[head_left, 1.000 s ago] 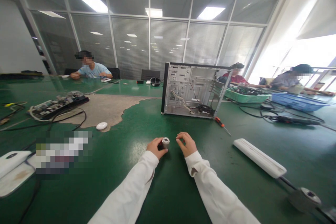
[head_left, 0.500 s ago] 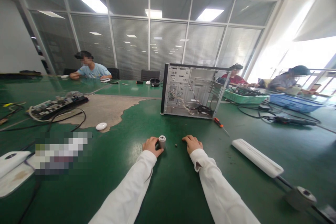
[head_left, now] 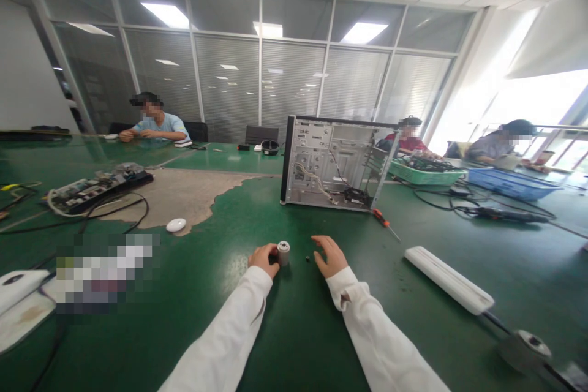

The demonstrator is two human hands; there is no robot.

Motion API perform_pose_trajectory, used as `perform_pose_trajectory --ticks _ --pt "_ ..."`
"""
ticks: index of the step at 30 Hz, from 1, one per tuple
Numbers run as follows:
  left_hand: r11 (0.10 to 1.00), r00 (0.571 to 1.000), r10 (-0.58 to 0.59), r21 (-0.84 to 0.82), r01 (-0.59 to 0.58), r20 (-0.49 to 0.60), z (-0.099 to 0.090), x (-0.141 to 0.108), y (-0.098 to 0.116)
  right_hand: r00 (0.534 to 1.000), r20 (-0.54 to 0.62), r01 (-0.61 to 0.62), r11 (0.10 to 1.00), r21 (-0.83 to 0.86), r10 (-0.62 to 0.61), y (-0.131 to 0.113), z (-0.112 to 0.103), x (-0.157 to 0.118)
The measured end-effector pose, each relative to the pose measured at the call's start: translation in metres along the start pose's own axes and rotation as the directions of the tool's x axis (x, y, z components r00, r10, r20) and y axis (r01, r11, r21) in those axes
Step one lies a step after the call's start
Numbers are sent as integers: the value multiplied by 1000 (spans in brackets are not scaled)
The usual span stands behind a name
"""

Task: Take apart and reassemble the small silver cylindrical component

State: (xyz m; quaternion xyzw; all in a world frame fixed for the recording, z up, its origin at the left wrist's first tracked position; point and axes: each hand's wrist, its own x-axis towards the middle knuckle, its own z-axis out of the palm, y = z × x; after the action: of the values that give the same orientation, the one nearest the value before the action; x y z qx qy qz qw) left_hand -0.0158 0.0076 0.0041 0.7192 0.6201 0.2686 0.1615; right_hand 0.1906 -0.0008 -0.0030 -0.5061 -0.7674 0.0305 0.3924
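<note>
My left hand (head_left: 263, 259) is curled against the left side of a short silvery cylinder (head_left: 284, 255) with dark openings in its top. The cylinder stands upright on the green tabletop (head_left: 294, 312); the fingers behind it are partly hidden. Just right of it lies a tiny dark piece (head_left: 307, 258), too small to name. My right hand (head_left: 331, 255) hovers or rests beside that piece, thumb and fingers apart, with nothing in it. Beyond both hands stands an opened computer case (head_left: 321, 165), its metal inside and loose cables showing.
An orange-handled screwdriver (head_left: 380, 218) lies by the case. To the right are a white bar (head_left: 450, 278), a green basket (head_left: 425, 176) of cables and a blue basket (head_left: 509, 184). A circuit assembly (head_left: 101, 187) and a white oval object (head_left: 176, 225) lie left. Several people sit around the table.
My right hand has shifted left toward the tiny dark piece, and its thumb and fingers have spread. My left hand stays at the cylinder. The view has tilted slightly.
</note>
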Motion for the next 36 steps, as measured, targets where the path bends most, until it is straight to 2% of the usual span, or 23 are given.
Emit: perform_pose_trajectory --ticks 3,6,8,10,13,16,18,21,24,26,28,31,33,36 --pt "997 999 47 -67 -46 12 -1 -1 1 996 -1 90 987 132 -91 -30 3 -3" --pt "970 979 191 -164 -178 65 -2 -4 4 989 38 134 981 139 -141 -52 5 -6" --pt "949 958 269 -199 -247 96 -2 -7 7 985 66 149 983 111 -157 -56 5 -7" --pt "939 948 300 -207 -274 107 -1 -8 9 984 93 143 987 76 -150 -51 3 -7" --pt "935 952 290 -245 -258 104 0 -9 10 991 107 79 997 -23 -76 -31 -4 -6" --pt "936 964 247 -281 -210 103 1 -7 10 994 36 -96 978 -183 104 0 -18 -7" --pt "940 967 233 -279 -197 102 2 -7 10 967 -39 -252 923 -291 252 21 -30 -8" --pt "941 967 237 -269 -204 96 3 -6 8 875 -145 -478 778 -408 462 51 -55 -13" --pt "940 966 241 -271 -207 96 4 -5 7 750 -232 -647 613 -453 620 74 -79 -22" --pt "939 966 239 -277 -204 99 5 -4 5 647 -301 -745 495 -448 700 83 -93 -28" --pt "938 966 237 -285 -199 103 5 -4 5 521 -393 -835 357 -418 758 91 -104 -35" --pt "936 966 235 -294 -194 108 6 -3 4 371 -516 -911 195 -364 772 97 -113 -43" --pt "934 966 237 -299 -196 107 6 -3 4 323 -563 -930 144 -338 761 99 -117 -47" --pt "932 966 238 -304 -197 105 6 -3 4 277 -628 -947 97 -305 727 95 -122 -52"
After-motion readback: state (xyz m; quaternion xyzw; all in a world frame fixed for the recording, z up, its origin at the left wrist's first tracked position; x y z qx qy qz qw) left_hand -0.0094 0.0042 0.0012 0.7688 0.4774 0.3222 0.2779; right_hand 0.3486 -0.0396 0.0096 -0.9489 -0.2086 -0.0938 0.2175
